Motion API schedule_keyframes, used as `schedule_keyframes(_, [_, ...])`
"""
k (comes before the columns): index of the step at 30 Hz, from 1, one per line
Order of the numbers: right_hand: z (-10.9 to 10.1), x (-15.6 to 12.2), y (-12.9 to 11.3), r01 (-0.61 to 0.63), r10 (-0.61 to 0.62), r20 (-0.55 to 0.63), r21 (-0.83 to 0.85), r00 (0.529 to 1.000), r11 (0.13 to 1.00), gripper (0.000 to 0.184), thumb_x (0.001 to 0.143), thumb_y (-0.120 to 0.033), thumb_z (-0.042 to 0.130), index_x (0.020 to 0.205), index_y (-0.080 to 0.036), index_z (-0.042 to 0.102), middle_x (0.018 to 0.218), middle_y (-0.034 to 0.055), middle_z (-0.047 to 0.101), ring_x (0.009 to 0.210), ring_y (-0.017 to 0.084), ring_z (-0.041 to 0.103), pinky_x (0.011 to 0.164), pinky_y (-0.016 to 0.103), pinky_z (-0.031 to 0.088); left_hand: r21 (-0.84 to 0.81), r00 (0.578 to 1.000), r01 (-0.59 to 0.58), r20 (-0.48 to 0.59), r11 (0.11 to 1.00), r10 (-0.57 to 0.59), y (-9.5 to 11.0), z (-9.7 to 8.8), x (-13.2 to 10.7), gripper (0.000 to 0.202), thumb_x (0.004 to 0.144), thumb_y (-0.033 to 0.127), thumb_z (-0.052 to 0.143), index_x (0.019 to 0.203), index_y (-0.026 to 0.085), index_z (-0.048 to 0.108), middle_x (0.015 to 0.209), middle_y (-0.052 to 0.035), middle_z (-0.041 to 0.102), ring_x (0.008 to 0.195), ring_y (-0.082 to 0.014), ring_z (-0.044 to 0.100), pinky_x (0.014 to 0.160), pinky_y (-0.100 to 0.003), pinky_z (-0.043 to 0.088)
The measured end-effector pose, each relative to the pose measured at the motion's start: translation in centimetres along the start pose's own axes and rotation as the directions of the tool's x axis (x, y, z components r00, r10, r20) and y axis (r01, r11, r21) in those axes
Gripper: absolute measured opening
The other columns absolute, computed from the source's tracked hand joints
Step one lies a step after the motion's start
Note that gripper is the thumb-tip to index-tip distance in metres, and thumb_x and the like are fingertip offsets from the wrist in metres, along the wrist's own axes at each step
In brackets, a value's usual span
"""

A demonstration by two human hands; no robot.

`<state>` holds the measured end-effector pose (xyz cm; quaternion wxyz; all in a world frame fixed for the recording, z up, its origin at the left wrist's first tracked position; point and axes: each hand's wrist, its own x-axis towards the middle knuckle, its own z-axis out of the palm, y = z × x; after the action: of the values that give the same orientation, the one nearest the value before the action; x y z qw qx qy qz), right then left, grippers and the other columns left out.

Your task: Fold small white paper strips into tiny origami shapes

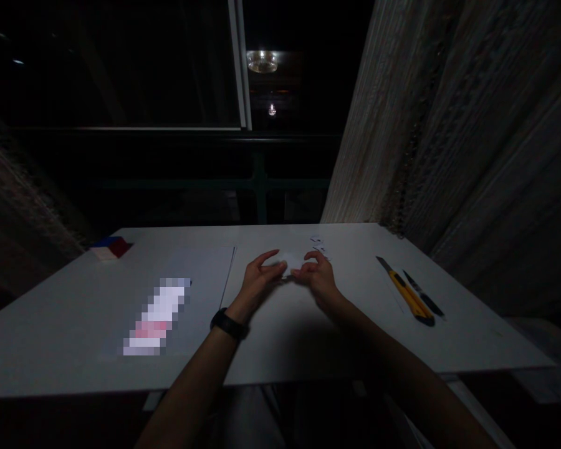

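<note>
Over the middle of the white table (271, 349), both my hands are pinched at a small white piece of paper (292, 260). My left hand (262, 277), with a black band at the wrist, grips its left side between thumb and fingers. On the other side, my right hand (318, 277) holds it the same way, the fingertips of both hands almost meeting. The paper's lower edge is dim and partly hidden by the thumbs. Just beyond my right hand lie small paper pieces (316, 239) with dark marks.
To the right lie a yellow utility knife (404, 292), its blade out, and a dark pen (424, 294). Large paper sheets (210, 274) are on the left, with a bright pixelated rectangle (156, 318) over them. A blue, red and white block (111, 248) stands far left. Curtains (383, 112) hang behind.
</note>
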<state>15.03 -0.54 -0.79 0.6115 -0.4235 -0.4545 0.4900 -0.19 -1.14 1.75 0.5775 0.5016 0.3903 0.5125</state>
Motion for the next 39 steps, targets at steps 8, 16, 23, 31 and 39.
schedule_keyframes(8, [0.2, -0.2, 0.4, -0.042, 0.046, 0.097, -0.048, 0.994, 0.998, 0.051, 0.044, -0.023, 0.075, 0.082, -0.021, 0.042, 0.045, -0.0104, 0.052, 0.04, 0.01, 0.049, 0.044, 0.021, 0.04, 0.031, 0.995, 0.046, -0.084, 0.998, -0.044, -0.7, 0.2, 0.3, 0.068, 0.045, 0.028, 0.08, 0.106, 0.009, 0.058, 0.043, 0.0055, 0.05, 0.04, -0.0074, 0.046, 0.043, -0.02, 0.033])
schedule_keyframes(16, [0.2, -0.3, -0.2, -0.098, 0.11, 0.229, -0.06, 0.967, 0.993, 0.061, 0.042, -0.022, 0.076, 0.095, -0.02, 0.046, 0.052, -0.0072, 0.058, 0.047, 0.012, 0.055, 0.05, 0.023, 0.043, 0.09, 0.994, 0.027, -0.108, 0.996, -0.017, -0.5, 0.3, 0.3, 0.066, 0.046, 0.027, 0.079, 0.107, 0.01, 0.059, 0.042, 0.0053, 0.051, 0.036, -0.0059, 0.042, 0.042, -0.019, 0.032])
schedule_keyframes(23, [0.4, -0.4, 0.0, -0.1, 0.115, 0.139, -0.114, 0.984, 0.989, 0.057, 0.042, -0.019, 0.075, 0.094, -0.018, 0.052, 0.039, -0.0125, 0.045, 0.035, 0.006, 0.042, 0.041, 0.019, 0.036, 0.148, 0.997, 0.006, -0.078, 0.989, 0.005, -1.3, 0.2, 0.5, 0.065, 0.047, 0.028, 0.078, 0.107, 0.011, 0.059, 0.047, 0.0029, 0.054, 0.04, -0.0076, 0.047, 0.041, -0.018, 0.031])
schedule_keyframes(31, [0.3, -0.1, 0.4, -0.016, 0.04, 0.23, -0.106, 0.972, 0.994, 0.065, 0.046, -0.021, 0.074, 0.105, -0.021, 0.046, 0.052, -0.0087, 0.056, 0.046, 0.01, 0.052, 0.048, 0.022, 0.042, 0.168, 0.99, -0.049, -0.122, 0.985, 0.07, -1.6, 0.0, 0.8, 0.062, 0.046, 0.029, 0.077, 0.103, 0.013, 0.061, 0.046, 0.0044, 0.054, 0.039, -0.0069, 0.046, 0.041, -0.018, 0.033])
schedule_keyframes(39, [0.6, -0.3, 0.5, -0.015, 0.021, 0.238, -0.027, 0.971, 1.0, 0.065, 0.044, -0.016, 0.074, 0.102, -0.021, 0.047, 0.065, -0.004, 0.062, 0.058, 0.013, 0.06, 0.054, 0.024, 0.046, 0.164, 0.997, -0.05, -0.051, 0.985, 0.059, -1.5, 0.3, 0.6, 0.065, 0.048, 0.029, 0.078, 0.108, 0.013, 0.058, 0.054, 0.0004, 0.061, 0.049, -0.0117, 0.056, 0.048, -0.02, 0.041])
